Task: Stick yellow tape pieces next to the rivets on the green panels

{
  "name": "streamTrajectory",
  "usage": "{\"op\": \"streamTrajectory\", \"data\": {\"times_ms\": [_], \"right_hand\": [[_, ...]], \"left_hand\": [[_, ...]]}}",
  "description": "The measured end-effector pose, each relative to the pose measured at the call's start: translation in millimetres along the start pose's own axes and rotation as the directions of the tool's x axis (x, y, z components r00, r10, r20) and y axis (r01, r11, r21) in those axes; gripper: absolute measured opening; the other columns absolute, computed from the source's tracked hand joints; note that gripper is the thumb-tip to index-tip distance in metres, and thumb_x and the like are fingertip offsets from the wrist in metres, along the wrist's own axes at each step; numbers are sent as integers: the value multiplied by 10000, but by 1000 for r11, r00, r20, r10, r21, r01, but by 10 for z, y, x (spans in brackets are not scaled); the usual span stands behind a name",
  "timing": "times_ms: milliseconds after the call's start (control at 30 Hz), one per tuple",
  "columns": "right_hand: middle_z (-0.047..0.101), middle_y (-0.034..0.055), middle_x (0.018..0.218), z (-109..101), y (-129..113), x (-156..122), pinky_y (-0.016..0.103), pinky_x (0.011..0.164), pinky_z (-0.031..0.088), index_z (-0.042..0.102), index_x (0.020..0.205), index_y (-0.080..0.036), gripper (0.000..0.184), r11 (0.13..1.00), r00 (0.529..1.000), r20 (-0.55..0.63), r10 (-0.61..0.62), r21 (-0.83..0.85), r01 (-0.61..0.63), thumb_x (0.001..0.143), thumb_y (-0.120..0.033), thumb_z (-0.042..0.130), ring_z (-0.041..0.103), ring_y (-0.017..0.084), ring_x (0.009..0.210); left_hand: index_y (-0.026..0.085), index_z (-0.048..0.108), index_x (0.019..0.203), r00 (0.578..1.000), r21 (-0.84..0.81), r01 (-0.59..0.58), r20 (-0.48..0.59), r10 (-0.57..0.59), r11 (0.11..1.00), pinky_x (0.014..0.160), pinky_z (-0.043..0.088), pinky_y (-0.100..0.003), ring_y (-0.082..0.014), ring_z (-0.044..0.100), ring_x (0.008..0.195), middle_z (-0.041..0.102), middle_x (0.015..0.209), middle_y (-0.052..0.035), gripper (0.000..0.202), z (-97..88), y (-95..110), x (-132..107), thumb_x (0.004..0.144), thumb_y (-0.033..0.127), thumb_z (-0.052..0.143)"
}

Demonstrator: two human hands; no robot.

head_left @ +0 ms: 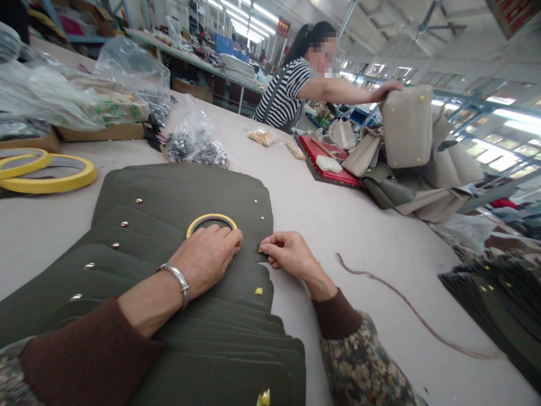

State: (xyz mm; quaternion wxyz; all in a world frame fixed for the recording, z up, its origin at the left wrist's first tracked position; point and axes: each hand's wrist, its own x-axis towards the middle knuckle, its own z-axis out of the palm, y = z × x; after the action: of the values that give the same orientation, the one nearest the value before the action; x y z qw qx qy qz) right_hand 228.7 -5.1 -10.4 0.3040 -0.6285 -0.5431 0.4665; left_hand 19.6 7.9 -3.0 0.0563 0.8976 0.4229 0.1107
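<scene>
A fanned stack of dark olive leather panels (169, 197) with brass studs lies on the white table (338, 225) in front of me. My left hand (207, 256) rests knuckles-up on the stack, fingers curled over a small roll of yellow tape (211, 221). My right hand (287, 254) is at the panels' right edge, thumb and fingers pinched on a tiny yellow piece at the panel edge. Another yellow tab (258, 291) sticks to a lower panel, and one more yellow tab (263, 398) shows near the bottom.
Two large yellow tape rolls (51, 172) lie at the left by bagged hardware (194, 144) and cardboard boxes. A thin brown strip (406, 307) trails at the right. A person in a striped top (285, 93) handles beige bag parts (408, 127) across the table. More dark panels (499, 304) lie at the far right.
</scene>
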Motion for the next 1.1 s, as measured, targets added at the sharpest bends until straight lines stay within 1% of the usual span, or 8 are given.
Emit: {"op": "streamTrajectory", "data": {"times_ms": [200,400,500,633,833,933,1000,1100], "right_hand": [[666,-8,605,51,-9,-17,204,494,432,724,772,-168,97,918,971,-56,-234,-343,201,809,-151,636,573,96,494],[557,-72,482,-34,21,-79,195,414,381,686,895,-177,118,971,982,-121,-145,-206,118,823,-269,675,497,92,392],[639,-30,570,-71,75,-125,206,480,426,707,820,-167,120,970,977,-72,-199,-157,186,847,-268,648,563,104,487],[753,23,778,-7,85,-153,253,659,471,760,817,-193,99,877,928,-68,-366,-359,320,843,-214,666,656,143,693],[741,32,740,98,-7,-123,258,629,433,767,787,-185,133,804,927,-96,-364,-535,260,843,-211,650,636,146,649],[685,-2,630,39,-46,-134,226,542,382,761,751,-182,148,837,955,-19,-296,-487,250,836,-243,656,573,115,563],[572,-39,501,-27,-69,-157,211,453,294,733,660,-175,240,859,965,119,-233,-441,261,846,-303,654,457,85,464],[430,-65,417,-99,-95,-181,211,404,213,657,529,-164,380,882,940,286,-187,-373,289,860,-349,636,316,62,408]], "left_hand": [[197,570,881,999,2,8,38,-8,1000,724,416,-372,-241,567,816,635,855,-70,196,-27,12,-6,966,239,399],[200,568,885,1000,-46,-3,7,3,999,743,424,-367,-232,568,825,634,859,-62,190,-31,-12,-10,963,239,399],[203,558,886,1000,-124,-4,-32,0,992,757,431,-360,-229,572,846,630,869,-52,183,-50,-28,-24,963,243,397],[211,556,874,995,-186,-42,-101,24,982,748,431,-333,-214,578,857,629,862,-37,173,-72,-40,-61,959,247,409],[209,563,872,987,-161,-113,-135,92,980,743,454,-328,-209,593,846,640,853,-35,186,-68,-46,-74,966,240,405],[202,583,934,975,-174,-139,-196,104,975,771,485,-327,-199,628,858,674,906,-42,221,-67,-50,-76,984,255,374],[203,597,1000,961,-191,-156,-257,104,969,787,503,-310,-186,658,875,705,963,-42,231,-64,-48,-85,989,269,376],[220,604,1083,944,-207,-164,-316,93,964,776,528,-272,-170,698,883,738,1026,-29,232,-48,-34,-103,985,307,413]]}}
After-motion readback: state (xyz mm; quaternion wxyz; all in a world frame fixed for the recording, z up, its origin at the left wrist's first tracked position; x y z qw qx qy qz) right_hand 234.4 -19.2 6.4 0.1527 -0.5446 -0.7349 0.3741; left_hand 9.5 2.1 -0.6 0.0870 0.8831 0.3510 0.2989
